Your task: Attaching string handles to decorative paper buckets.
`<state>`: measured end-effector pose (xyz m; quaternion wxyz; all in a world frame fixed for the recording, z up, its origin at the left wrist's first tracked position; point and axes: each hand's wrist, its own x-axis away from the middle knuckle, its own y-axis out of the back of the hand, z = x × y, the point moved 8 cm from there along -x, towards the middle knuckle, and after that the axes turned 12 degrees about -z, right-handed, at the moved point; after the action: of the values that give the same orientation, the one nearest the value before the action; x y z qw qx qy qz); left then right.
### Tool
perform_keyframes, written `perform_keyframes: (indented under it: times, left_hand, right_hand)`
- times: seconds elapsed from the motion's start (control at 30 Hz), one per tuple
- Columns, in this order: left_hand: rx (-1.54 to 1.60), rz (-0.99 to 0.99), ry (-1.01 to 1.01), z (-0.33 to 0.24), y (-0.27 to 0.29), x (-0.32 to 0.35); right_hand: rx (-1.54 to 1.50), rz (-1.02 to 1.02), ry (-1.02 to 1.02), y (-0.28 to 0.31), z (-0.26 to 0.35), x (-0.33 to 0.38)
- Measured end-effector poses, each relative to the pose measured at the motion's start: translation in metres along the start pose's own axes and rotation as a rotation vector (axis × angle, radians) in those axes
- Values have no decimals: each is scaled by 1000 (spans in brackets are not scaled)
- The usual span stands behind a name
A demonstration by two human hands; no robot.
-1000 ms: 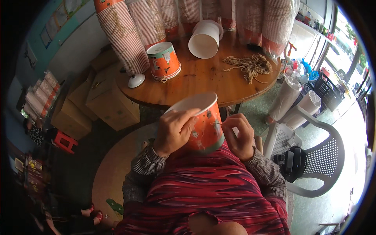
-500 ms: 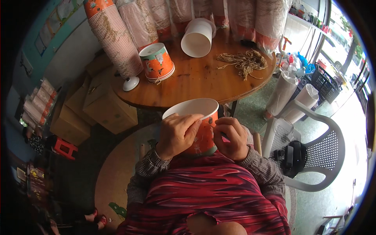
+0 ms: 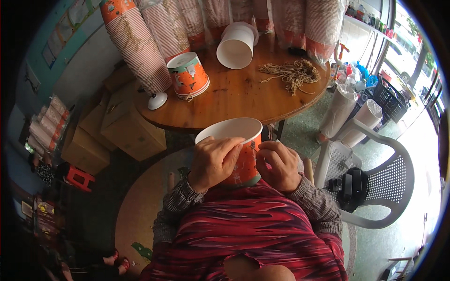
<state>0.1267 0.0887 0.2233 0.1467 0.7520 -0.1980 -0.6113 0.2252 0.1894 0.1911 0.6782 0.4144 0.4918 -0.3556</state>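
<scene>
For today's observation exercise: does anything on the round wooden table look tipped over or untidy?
Yes. One white cup lies on its side, mouth facing the person, unlike the upright orange cup. A bundle of string sprawls loosely on the table.

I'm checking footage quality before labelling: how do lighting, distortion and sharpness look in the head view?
Head view: strong fisheye bending, with a black rim; daylight blows out the right edge beyond the white plastic chair; the left side is dim; the orange paper bucket and both hands, left hand and right hand, are evenly lit and sharp.
</scene>
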Motion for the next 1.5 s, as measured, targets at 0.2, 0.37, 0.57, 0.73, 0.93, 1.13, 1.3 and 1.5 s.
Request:
perform_keyframes:
  times: [0.2,0.37,0.57,0.73,0.93,1.13,1.3,1.5]
  left_hand:
    - [-3,2,4,0,-1,0]
    - [-9,4,6,0,-1,0]
    - [-1,68,38,-5,2,-4]
    - [97,171,168,6,-1,4]
    - [82,224,148,7,-2,6]
    - [65,157,110,7,-1,5]
    - [46,200,190,9,3,4]
    - [334,351,513,31,-2,10]
  right_hand:
    - [20,25,32,-2,1,2]
    - [23,63,50,-5,1,4]
    - [37,110,34,-9,0,2]
    - [-37,109,-26,-11,2,-1]
    - [-162,94,-258,-16,-12,5]
    - [-252,161,-558,-20,-19,-3]
    - [-298,289,-430,-27,-20,-23]
    - [-362,345,-325,-29,-15,-37]
